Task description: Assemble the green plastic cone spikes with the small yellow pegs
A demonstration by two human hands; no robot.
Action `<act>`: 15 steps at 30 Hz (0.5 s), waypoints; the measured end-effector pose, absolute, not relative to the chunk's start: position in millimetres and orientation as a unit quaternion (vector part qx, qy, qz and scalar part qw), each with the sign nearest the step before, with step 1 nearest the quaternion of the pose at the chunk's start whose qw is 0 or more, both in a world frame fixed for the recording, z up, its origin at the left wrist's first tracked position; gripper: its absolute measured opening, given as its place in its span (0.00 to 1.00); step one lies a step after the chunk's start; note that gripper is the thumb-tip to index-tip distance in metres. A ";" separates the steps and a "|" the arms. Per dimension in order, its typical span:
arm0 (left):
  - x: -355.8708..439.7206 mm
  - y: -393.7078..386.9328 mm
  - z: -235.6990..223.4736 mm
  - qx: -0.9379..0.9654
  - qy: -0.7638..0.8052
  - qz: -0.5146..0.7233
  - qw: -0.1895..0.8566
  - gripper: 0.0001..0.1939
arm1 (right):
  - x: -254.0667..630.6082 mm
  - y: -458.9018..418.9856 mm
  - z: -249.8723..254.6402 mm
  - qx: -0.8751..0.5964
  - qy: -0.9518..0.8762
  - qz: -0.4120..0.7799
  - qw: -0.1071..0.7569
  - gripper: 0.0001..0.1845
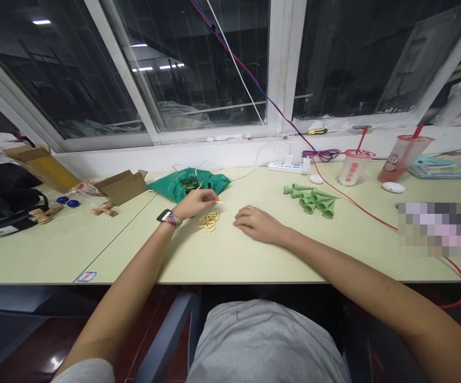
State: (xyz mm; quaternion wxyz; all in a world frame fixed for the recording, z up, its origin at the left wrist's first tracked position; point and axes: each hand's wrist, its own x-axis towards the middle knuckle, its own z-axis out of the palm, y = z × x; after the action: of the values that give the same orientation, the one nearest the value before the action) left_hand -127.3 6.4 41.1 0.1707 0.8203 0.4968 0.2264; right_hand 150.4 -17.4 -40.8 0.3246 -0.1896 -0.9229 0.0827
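Note:
My left hand (pixel 198 202) is closed in a pinch on a small yellow plastic piece (pixel 220 202), which pokes out past the fingertips. Below that hand lies a little heap of similar yellow pieces (pixel 209 221) on the table. To the right of the heap, my right hand (pixel 259 223) rests on the tabletop, fingers loosely bent and apart from any object. Farther right is a group of pale green cone-shaped plastic pieces (pixel 312 199) with flared ends. Behind my left hand sits a green plastic bag (pixel 170 183), its mouth open on dark green contents I cannot make out.
On the left are an open cardboard box (pixel 120 187), wooden toys with blue balls (pixel 73 203) and a black bag (pixel 10 205). A power strip (pixel 288 167), two drink cups (pixel 355 167) and a red cable (pixel 358 202) lie toward the back and right.

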 end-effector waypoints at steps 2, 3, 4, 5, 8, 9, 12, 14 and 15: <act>-137.8 0.0 36.1 0.827 0.494 0.207 0.168 0.14 | 150.8 -17.1 -40.2 -0.195 -0.918 0.091 0.332 0.11; -141.9 -3.3 34.0 0.829 0.494 0.204 0.165 0.14 | 151.0 -17.2 -40.0 -0.197 -0.917 0.094 0.335 0.11; -145.4 -6.5 32.4 0.830 0.494 0.203 0.162 0.14 | 151.1 -17.3 -39.9 -0.198 -0.915 0.097 0.338 0.11; -148.2 -9.6 31.4 0.830 0.494 0.204 0.160 0.14 | 151.1 -17.6 -39.8 -0.200 -0.913 0.098 0.341 0.11; -154.0 -16.4 30.8 0.828 0.496 0.198 0.171 0.13 | 150.6 -18.2 -40.0 -0.212 -0.908 0.100 0.348 0.10; -155.5 -17.7 30.8 0.828 0.495 0.193 0.179 0.13 | 150.3 -18.3 -40.1 -0.219 -0.906 0.099 0.348 0.10; -159.2 -18.8 28.5 0.821 0.494 0.202 0.201 0.12 | 148.9 -17.8 -40.5 -0.244 -0.904 0.089 0.341 0.11; -159.7 -18.9 24.1 0.811 0.491 0.238 0.213 0.14 | 148.0 -16.7 -41.2 -0.254 -0.904 0.085 0.333 0.14; -158.8 -19.5 21.0 0.804 0.488 0.259 0.218 0.15 | 147.7 -15.9 -41.7 -0.257 -0.905 0.087 0.328 0.15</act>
State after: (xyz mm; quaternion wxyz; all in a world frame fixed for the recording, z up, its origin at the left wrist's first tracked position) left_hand -158.8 -19.5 21.0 0.2178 0.8043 0.4883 0.2594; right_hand 147.7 -15.9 -41.7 0.3276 -0.2566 -0.9051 0.0874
